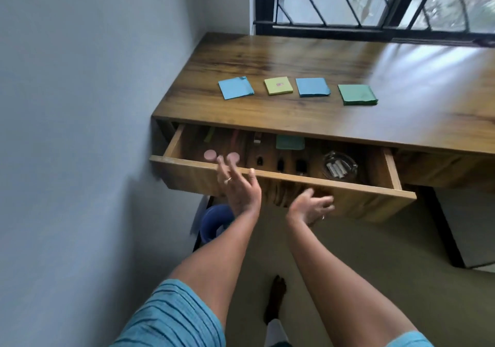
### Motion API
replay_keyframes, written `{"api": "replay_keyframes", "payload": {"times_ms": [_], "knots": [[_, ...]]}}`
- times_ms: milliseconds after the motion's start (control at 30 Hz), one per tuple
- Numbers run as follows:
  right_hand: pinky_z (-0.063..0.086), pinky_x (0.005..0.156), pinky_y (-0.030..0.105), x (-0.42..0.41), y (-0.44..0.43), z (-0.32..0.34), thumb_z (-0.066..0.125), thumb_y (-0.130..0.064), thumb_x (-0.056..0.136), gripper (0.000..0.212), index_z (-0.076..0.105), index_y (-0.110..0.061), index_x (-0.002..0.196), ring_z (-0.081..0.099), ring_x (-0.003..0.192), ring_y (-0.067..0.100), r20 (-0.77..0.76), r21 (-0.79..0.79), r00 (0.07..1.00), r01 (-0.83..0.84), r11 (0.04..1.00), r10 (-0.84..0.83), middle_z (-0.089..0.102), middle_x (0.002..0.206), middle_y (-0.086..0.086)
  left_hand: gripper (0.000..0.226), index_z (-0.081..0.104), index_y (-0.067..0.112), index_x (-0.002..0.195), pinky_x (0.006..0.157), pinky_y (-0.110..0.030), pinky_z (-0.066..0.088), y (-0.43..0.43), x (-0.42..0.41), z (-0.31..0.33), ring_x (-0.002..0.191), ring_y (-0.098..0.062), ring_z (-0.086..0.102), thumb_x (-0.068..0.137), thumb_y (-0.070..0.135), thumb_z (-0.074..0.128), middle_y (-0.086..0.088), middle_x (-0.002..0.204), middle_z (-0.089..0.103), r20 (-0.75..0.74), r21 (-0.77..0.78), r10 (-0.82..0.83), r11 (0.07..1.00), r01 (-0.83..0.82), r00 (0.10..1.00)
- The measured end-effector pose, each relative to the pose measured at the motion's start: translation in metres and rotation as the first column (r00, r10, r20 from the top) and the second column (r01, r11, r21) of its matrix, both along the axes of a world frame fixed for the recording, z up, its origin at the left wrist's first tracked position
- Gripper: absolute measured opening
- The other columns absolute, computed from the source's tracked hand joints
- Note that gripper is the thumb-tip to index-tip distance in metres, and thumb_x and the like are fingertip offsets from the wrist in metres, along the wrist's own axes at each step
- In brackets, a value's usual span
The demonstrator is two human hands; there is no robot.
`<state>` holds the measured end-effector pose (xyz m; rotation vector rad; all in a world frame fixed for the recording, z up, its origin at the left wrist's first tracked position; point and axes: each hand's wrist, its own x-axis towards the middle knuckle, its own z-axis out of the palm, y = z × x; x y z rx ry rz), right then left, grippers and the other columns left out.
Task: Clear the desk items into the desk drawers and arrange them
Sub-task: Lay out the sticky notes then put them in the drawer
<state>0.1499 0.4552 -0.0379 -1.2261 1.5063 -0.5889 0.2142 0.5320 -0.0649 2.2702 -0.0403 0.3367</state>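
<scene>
Wooden tabletop [401, 84] in a room corner, under a barred window [334, 0]. In a row near the front edge, toward the left end, four sticky-note pads, each apart from the next: blue pad [235, 87], yellow pad [278, 85], second blue pad [312, 87], green pad [357, 94].

Below the front edge, drawer [294, 185] pulled out, holding a spare green pad [290, 142] at the back, pink discs [210, 155], dark clips [280, 164] and a glass dish [340, 168].

Left hand [239, 185] raised over the drawer front, fingers spread, holding nothing. Right hand [312, 206] lower, before the drawer front, fingers loose, also empty. Both blurred.

Likely risks: bumping the open drawer while reaching across; top sheets peeling off under a hasty pinch; knocking the dish while setting pads in.
</scene>
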Motion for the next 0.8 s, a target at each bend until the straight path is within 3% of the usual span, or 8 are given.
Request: {"api": "replay_keyframes", "payload": {"times_ms": [33,67,133,267,333,533,700,800], "knots": [[0.023,0.112,0.036,-0.004,0.006,0.0,0.05,-0.017,0.093,0.064,0.019,0.0,0.147,0.025,0.139,0.035,-0.075,-0.193,0.994,-0.089,0.977,0.076,0.013,0.154,0.02,0.056,0.038,0.014,0.144,0.113,-0.041,0.03,0.003,0.0,0.007,0.141,-0.031,0.031,0.092,0.029,0.052,-0.012,0.153,0.031,0.126,0.2,-0.151,0.972,0.124,0.98],[0.02,0.115,0.037,-0.008,0.013,0.007,0.052,-0.014,0.091,0.07,0.014,-0.003,0.148,0.017,0.142,0.034,-0.155,-0.306,0.968,-0.238,0.922,0.199,0.006,0.155,0.018,0.048,0.045,0.015,0.14,0.115,-0.04,0.025,0.005,0.003,0.011,0.141,-0.029,0.033,0.093,0.026,0.051,-0.009,0.15,0.038,0.119,0.339,-0.302,0.908,0.247,0.946],[0.008,0.12,0.041,-0.012,0.015,0.007,0.051,-0.014,0.089,0.077,0.005,-0.011,0.151,-0.002,0.145,0.032,-0.377,-0.442,0.855,-0.504,0.742,0.356,-0.005,0.157,0.014,0.039,0.051,0.017,0.135,0.118,-0.04,0.02,0.01,0.003,0.025,0.138,-0.023,0.037,0.099,0.027,0.041,-0.004,0.142,0.049,-0.073,0.456,-0.48,0.763,0.458,0.874],[-0.003,0.118,0.042,-0.016,0.008,0.002,0.04,-0.022,0.097,0.058,0.017,-0.016,0.15,-0.002,0.147,0.025,-0.672,-0.314,0.507,-0.855,0.413,0.539,0.009,0.158,0.007,0.037,0.054,0.012,0.127,0.114,-0.04,0.028,0.019,0.0,0.043,0.125,-0.025,0.047,0.102,0.03,0.032,-0.009,0.129,0.058,-0.255,0.459,-0.53,0.67,0.583,0.809],[0.003,0.118,0.044,-0.019,0.008,0.001,0.035,-0.019,0.098,0.048,0.027,-0.012,0.145,0.012,0.145,0.027,-0.741,-0.286,0.425,-0.9,0.328,0.52,0.026,0.152,0.01,0.037,0.054,0.011,0.126,0.111,-0.04,0.033,0.021,-0.005,0.049,0.124,-0.026,0.047,0.101,0.031,0.034,-0.01,0.129,0.057,-0.289,0.467,-0.519,0.657,0.592,0.804],[0.028,0.111,0.041,-0.042,0.023,0.018,0.038,-0.012,0.096,0.031,0.05,-0.008,0.124,0.045,0.121,0.031,-0.817,-0.258,0.356,-0.929,0.265,0.453,0.056,0.123,0.013,0.049,0.041,0.013,0.138,0.107,-0.034,0.035,0.041,-0.046,0.039,0.127,-0.025,0.04,0.095,0.035,0.05,-0.011,0.136,0.044,-0.28,0.543,-0.485,0.631,0.553,0.829],[0.035,0.106,0.039,-0.077,0.04,0.031,0.038,-0.013,0.098,0.028,0.057,-0.008,0.118,0.054,0.114,0.028,-0.827,-0.233,0.305,-0.95,0.206,0.472,0.061,0.117,0.014,0.04,0.045,0.026,0.137,0.097,-0.032,0.042,0.063,-0.077,0.041,0.119,-0.024,0.042,0.098,0.036,0.042,-0.01,0.127,0.047,-0.3,0.531,-0.489,0.628,0.569,0.819],[0.046,0.088,0.034,-0.093,0.046,0.041,0.04,-0.013,0.098,0.026,0.06,-0.006,0.113,0.058,0.104,0.028,-0.8,-0.212,0.3,-0.952,0.223,0.52,0.063,0.11,0.016,0.038,0.052,0.02,0.132,0.097,-0.034,0.041,0.067,-0.091,0.051,0.117,-0.025,0.044,0.101,0.033,0.034,-0.012,0.126,0.05,-0.358,0.503,-0.456,0.642,0.579,0.815]]}}
